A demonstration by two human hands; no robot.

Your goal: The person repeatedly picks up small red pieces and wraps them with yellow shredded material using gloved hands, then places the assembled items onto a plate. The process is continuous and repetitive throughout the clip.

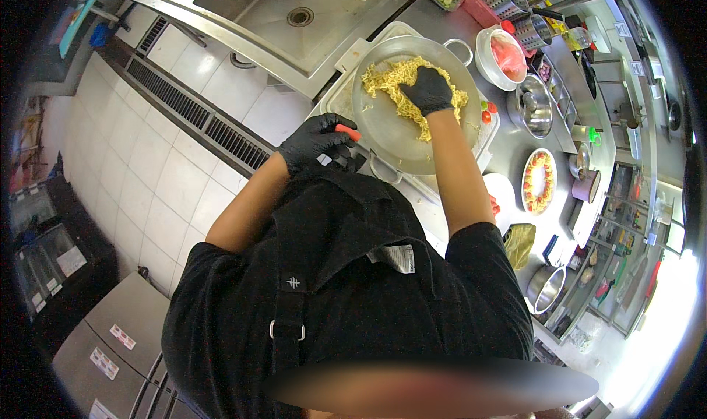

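A wide, shallow metal pan (383, 135) with loop handles stands on the counter before me, with yellow noodles (387, 80) spread across its middle. My right hand (427, 91), in a black glove, is down in the noodles with its fingers curled into them; the fingertips are hidden. My left hand (317, 143), also gloved in black, is off the pan's near left side. Its fingers are bent around a short red-orange piece (347, 132), which looks like a handle; the rest of it cannot be made out.
A steel sink (258, 43) lies to the far left. Right of the pan are a white bowl with pinkish contents (504, 54), a steel bowl (532, 106), tomatoes (487, 108) and an oval plate ringed with red and yellow pieces (527, 183). A steel pot (546, 290) stands nearer.
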